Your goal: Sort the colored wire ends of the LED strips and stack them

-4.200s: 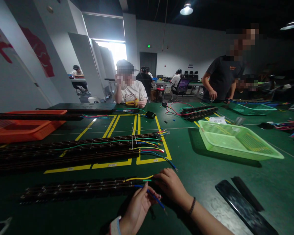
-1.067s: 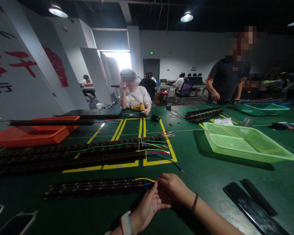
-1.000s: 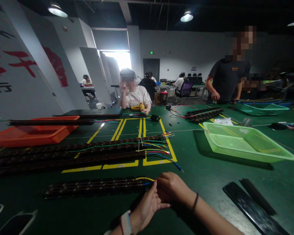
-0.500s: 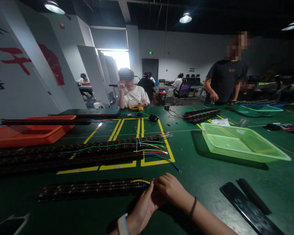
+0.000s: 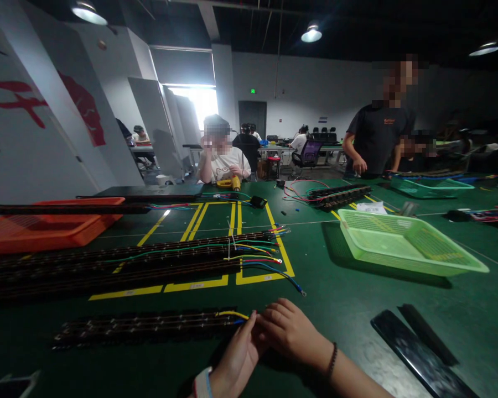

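Note:
A long dark strip [image 5: 145,326] with wires along it lies on the green table near me. Its right end carries a yellow wire [image 5: 232,314] and a blue wire. My left hand [image 5: 232,359] and my right hand [image 5: 288,331] meet at that end, fingers closed together around the wire ends. My right hand lies partly over my left, so what the fingers pinch is hidden. A dark bead bracelet circles my right wrist and a pale band my left.
Several long dark strips [image 5: 108,265] with coloured wires lie across yellow floor-tape marks [image 5: 199,284]. An orange tray [image 5: 45,226] stands at left, a light green basket [image 5: 406,243] at right, black flat pieces [image 5: 419,348] near right. One person sits opposite [image 5: 222,160]; another stands [image 5: 377,138].
My hands stayed at the strip's right end and drew closer, the right hand now covering the left fingertips. The blue wire seen loose earlier is tucked in. The view shifted slightly.

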A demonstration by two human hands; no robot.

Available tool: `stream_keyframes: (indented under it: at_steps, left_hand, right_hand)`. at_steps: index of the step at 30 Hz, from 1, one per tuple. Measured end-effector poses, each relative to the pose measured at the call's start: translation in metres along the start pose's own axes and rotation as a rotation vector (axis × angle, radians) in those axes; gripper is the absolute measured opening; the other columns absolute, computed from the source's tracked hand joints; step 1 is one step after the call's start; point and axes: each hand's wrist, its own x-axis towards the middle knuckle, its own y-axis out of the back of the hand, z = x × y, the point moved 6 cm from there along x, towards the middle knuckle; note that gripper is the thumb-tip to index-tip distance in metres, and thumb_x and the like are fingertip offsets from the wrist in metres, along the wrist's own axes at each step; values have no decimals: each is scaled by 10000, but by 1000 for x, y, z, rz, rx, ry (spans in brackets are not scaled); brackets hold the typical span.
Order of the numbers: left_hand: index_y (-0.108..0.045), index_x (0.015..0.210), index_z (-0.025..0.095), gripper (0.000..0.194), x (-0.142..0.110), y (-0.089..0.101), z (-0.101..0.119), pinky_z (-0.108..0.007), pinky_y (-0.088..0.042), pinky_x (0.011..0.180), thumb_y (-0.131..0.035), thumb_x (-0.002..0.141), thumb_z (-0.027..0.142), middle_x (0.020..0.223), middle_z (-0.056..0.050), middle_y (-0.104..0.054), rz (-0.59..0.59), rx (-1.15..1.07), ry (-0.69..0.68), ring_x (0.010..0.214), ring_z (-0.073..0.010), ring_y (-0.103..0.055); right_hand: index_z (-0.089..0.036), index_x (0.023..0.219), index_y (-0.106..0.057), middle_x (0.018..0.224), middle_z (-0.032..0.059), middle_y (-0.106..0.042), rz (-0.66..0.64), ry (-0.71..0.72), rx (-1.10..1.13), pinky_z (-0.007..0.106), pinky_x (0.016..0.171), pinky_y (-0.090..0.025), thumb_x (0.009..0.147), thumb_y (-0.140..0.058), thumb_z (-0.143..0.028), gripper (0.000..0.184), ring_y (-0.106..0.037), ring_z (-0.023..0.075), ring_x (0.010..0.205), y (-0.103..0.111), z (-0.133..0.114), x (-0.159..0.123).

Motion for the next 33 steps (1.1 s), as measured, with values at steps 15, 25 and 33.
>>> stream_keyframes:
  at_steps: [15,25,33]
  left_hand:
    - [-641,755,142,74,5,-5,-3,-346,-396,911,-627,795,202,783,-42,-668,-143,-16,29,925,-193,-588]
    - [-643,849,133,160,-2,-9,2,-365,-398,951,-622,823,290,955,-93,-694,-105,38,40,1024,-222,-592]
    - [-635,914,164,218,-1,-3,0,-396,-394,991,-644,805,352,967,-91,-704,-81,72,43,1029,-223,-618]
  right_hand:
    - [-162,855,-564,815,48,-584,-99,-32,-133,324,709,-359,912,-449,-127,133,-459,164,703,-10,5,-4]
    - [-173,831,-561,759,36,-570,-46,-246,5,298,666,-361,899,-474,-165,110,-479,167,702,-9,16,-3]
    - [-192,881,-592,814,29,-630,10,-453,304,269,692,-411,907,-506,-169,93,-549,155,766,-9,38,-9]
